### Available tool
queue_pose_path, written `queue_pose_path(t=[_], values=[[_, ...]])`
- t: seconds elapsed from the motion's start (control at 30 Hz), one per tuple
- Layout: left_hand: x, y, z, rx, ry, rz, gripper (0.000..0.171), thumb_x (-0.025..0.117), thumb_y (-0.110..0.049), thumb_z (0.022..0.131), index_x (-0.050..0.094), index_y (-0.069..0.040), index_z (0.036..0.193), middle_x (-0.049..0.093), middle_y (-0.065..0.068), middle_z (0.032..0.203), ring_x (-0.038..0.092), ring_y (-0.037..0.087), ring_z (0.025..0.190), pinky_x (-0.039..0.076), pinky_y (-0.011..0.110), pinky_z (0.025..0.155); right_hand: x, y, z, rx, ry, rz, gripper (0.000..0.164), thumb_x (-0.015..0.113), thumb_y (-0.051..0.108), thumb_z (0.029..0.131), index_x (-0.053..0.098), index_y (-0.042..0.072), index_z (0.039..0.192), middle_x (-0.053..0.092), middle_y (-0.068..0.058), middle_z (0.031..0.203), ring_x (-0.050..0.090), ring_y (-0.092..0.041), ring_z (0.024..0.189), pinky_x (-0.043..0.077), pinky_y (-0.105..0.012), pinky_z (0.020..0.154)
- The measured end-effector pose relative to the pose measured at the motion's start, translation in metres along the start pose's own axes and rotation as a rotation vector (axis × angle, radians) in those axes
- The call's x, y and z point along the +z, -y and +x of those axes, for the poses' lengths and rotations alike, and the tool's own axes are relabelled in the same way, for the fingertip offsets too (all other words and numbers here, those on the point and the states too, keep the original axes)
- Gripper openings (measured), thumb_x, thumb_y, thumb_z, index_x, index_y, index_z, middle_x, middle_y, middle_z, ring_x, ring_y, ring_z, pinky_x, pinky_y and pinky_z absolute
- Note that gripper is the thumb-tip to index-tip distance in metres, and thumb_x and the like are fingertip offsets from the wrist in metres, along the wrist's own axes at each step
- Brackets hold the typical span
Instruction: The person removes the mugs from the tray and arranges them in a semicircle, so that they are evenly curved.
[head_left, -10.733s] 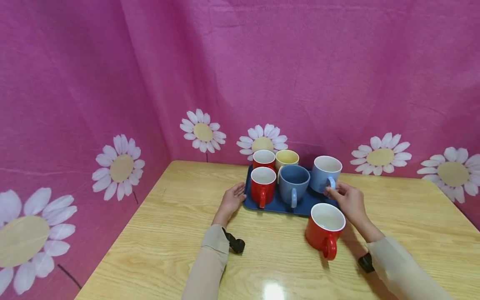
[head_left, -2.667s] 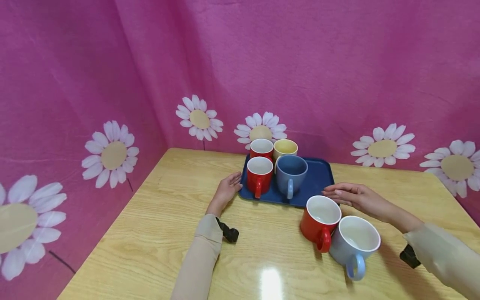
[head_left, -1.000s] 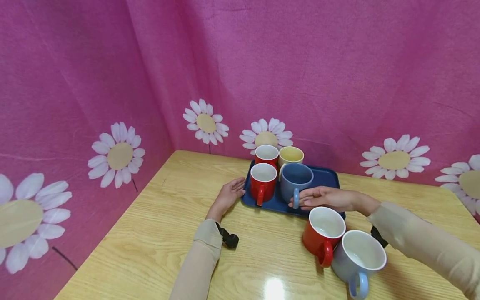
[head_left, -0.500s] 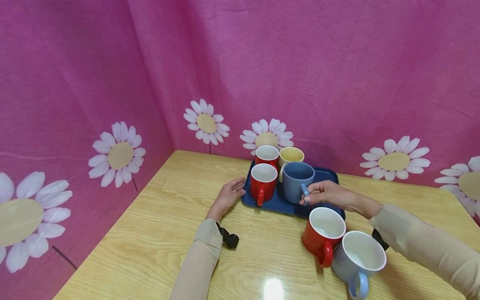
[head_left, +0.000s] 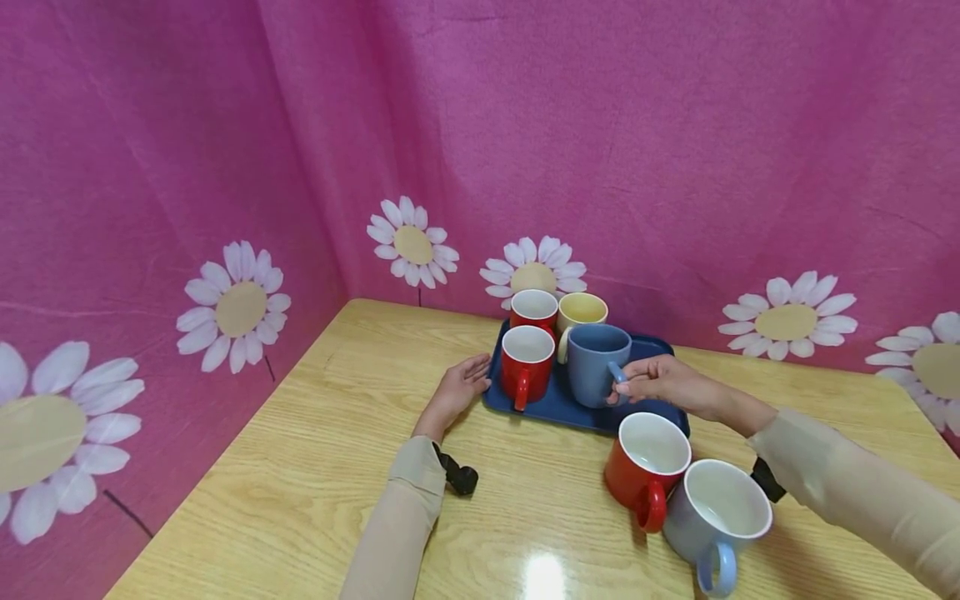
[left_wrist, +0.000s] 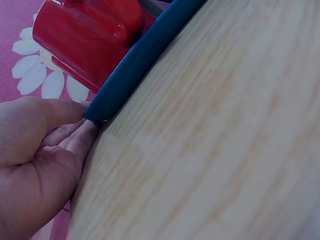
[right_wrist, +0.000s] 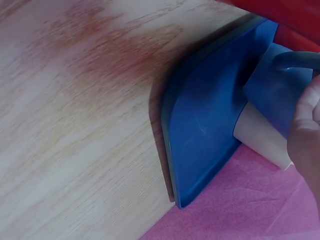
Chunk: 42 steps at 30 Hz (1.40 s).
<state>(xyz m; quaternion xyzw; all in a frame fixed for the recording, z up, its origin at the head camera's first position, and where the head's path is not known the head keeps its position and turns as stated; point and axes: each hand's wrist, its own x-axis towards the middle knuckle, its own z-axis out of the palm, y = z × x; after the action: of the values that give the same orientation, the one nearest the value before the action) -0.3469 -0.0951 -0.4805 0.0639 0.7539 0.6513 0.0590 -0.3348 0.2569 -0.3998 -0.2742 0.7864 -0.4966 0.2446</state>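
My right hand [head_left: 667, 383] grips the handle of a dusty-blue mug [head_left: 591, 375], which is upright over the dark blue tray [head_left: 558, 408]. In the right wrist view, part of the hand [right_wrist: 307, 135] shows at the handle of that mug [right_wrist: 280, 87]. My left hand [head_left: 453, 393] lies at the tray's left edge with its fingers extended. The left wrist view has the thumb and fingertips right at the rim of the tray [left_wrist: 132, 70]. Left of the dusty-blue mug sits a red mug [head_left: 536, 379]; behind are another red mug [head_left: 517, 322] and a yellow mug [head_left: 582, 308].
In front of the tray's right corner, a red mug [head_left: 626, 475] and a light blue mug [head_left: 684, 527] stand side by side on the wooden table [head_left: 315, 467], below my right forearm. A pink flowered cloth [head_left: 600, 142] hangs behind and to the left.
The light blue mug has gone from the tray to the table beside the red one. Within the last second my right hand took the dusty-blue mug's handle and turned it rightward. The left hand stayed.
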Motion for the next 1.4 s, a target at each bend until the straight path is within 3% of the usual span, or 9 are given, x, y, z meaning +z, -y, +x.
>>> queue_pose_path(t=[0.33,1.0,1.4], values=[[-0.001,-0.006,0.000,0.025,0.004,0.009,0.052,0.051,0.004,0.097,0.037,0.006,0.147,0.041,0.022,0.152,0.039,0.034,0.143,0.035,0.045,0.119,-0.001,0.006,-0.009,-0.031,-0.031,-0.041,0.020,0.052,0.014,0.100,0.068,0.003,0.106,0.077,0.008,0.096,0.067,-0.007,0.096,0.053,-0.023,0.088],[0.002,-0.004,-0.002,0.033,0.001,0.018,0.050,0.050,0.005,0.097,0.038,0.007,0.146,0.041,0.024,0.151,0.040,0.036,0.142,0.036,0.046,0.118,0.006,0.005,-0.026,-0.033,-0.156,0.022,0.016,0.052,0.013,0.100,0.069,0.012,0.101,0.077,0.009,0.094,0.068,-0.005,0.096,0.054,-0.027,0.085],[0.002,-0.007,-0.006,0.024,0.004,0.001,0.051,0.050,0.005,0.097,0.038,0.007,0.146,0.041,0.024,0.151,0.040,0.036,0.142,0.036,0.046,0.118,0.008,0.009,-0.040,0.011,-0.284,-0.022,0.023,0.055,0.018,0.100,0.066,0.000,0.107,0.077,0.011,0.095,0.066,-0.004,0.097,0.053,-0.030,0.087]])
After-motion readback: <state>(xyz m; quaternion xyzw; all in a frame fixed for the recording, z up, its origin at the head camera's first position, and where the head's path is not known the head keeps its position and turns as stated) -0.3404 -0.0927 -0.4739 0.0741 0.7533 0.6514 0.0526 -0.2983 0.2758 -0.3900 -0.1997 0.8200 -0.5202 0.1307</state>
